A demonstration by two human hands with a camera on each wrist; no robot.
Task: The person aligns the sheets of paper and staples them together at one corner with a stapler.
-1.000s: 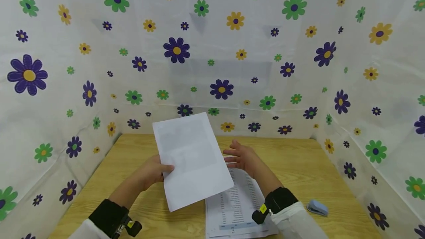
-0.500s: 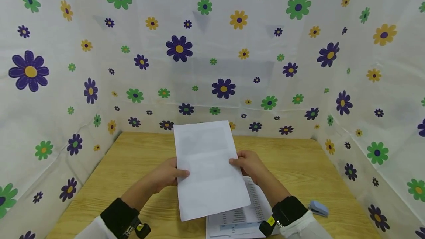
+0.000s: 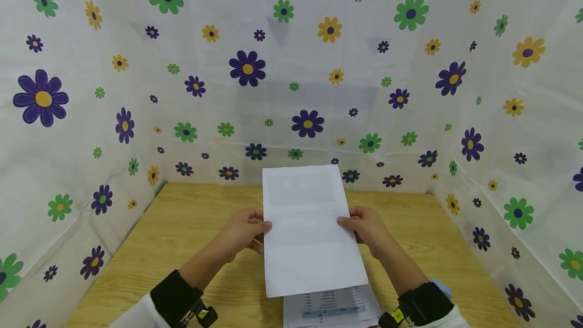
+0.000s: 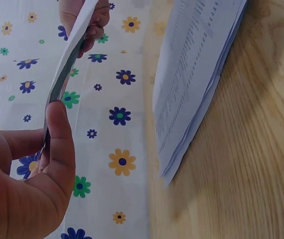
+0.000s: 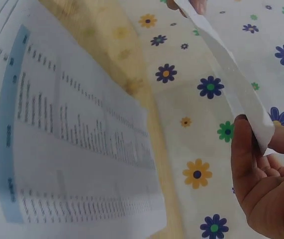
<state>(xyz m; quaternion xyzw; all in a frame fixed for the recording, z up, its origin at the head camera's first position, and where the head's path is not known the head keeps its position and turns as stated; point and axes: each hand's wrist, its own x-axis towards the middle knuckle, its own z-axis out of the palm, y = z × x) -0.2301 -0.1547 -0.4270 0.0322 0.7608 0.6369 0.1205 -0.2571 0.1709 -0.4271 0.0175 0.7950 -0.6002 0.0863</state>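
A white sheet of paper (image 3: 309,237), blank on the side facing the head camera, is held up in the air above the table. My left hand (image 3: 243,232) pinches its left edge between thumb and fingers; in the left wrist view the left hand (image 4: 37,169) shows the paper edge-on. The right edge is pinched by my right hand (image 3: 369,227), also seen gripping in the right wrist view. Below lies a stack of printed papers (image 3: 332,308) with rows of text and a blue band, partly hidden by the held sheet. Whether the held paper is one sheet or several, I cannot tell.
A light blue stapler (image 3: 441,287) sits on the wooden table (image 3: 191,216) at the right, mostly hidden behind the right wrist. White curtains (image 3: 291,54) with a flower print enclose the table at the back and sides.
The right hand, open beside the paper a second ago, has taken hold of its right edge. Both hands have moved the sheet rightward and straightened it, covering more of the printed stack.
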